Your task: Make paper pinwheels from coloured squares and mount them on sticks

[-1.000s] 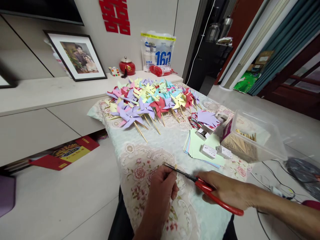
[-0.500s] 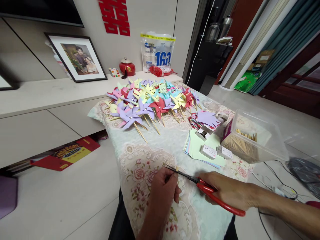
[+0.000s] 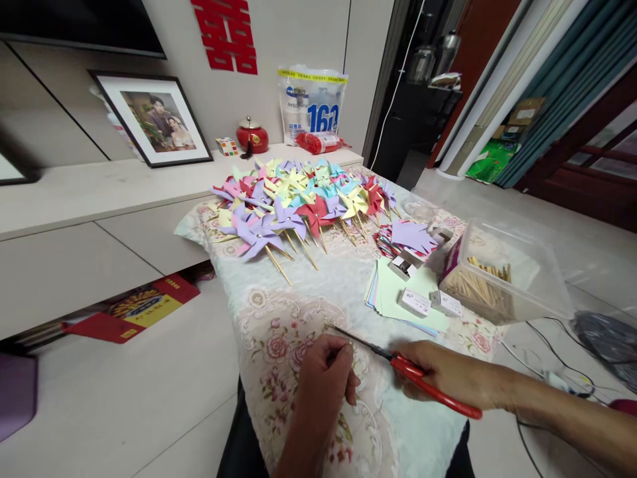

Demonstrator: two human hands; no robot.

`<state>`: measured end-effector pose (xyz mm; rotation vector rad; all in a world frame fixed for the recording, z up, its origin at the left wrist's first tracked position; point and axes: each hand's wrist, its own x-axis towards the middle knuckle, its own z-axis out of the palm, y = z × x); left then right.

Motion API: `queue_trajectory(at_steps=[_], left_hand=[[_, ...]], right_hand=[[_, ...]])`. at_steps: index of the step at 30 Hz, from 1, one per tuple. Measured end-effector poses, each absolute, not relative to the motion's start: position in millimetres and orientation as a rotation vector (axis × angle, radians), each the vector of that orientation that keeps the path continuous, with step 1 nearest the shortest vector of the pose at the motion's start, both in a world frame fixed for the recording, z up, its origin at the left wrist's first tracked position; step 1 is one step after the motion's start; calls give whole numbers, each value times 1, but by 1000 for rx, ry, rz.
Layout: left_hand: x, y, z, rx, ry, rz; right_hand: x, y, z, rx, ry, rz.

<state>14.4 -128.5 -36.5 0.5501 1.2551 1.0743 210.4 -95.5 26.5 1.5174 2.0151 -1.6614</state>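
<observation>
My right hand (image 3: pixel 450 380) grips red-handled scissors (image 3: pixel 421 382), whose dark blades point left and reach just above my left hand (image 3: pixel 323 375). The left hand's fingers are pinched shut near the blade tips; what they pinch is too small to make out. Both hands hover over the near end of a table covered by a floral cloth (image 3: pixel 279 332).
A heap of coloured paper pinwheels on sticks (image 3: pixel 293 199) fills the far end. Stacked paper squares (image 3: pixel 393 292) with small white boxes lie right of centre. A clear tub of wooden sticks (image 3: pixel 490 279) stands at the right edge. Cables and a shelf flank the table.
A short pale stick end showed by the scissor blades above my left fingers; it is no longer visible. Both hands dropped slightly lower over the cloth.
</observation>
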Motion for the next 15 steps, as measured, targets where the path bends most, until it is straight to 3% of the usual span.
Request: queue_trajectory(at_steps=[5, 12, 15], left_hand=[[2, -136, -23, 554, 1235, 1105], [-46, -128, 0, 610, 1411, 1398], [-56, -119, 2, 757, 1513, 1340]], right_hand=[[220, -99, 33, 1574, 2077, -1763], [213, -141, 38, 1522, 2302, -1375], [202, -156, 33, 1498, 2435, -1101]])
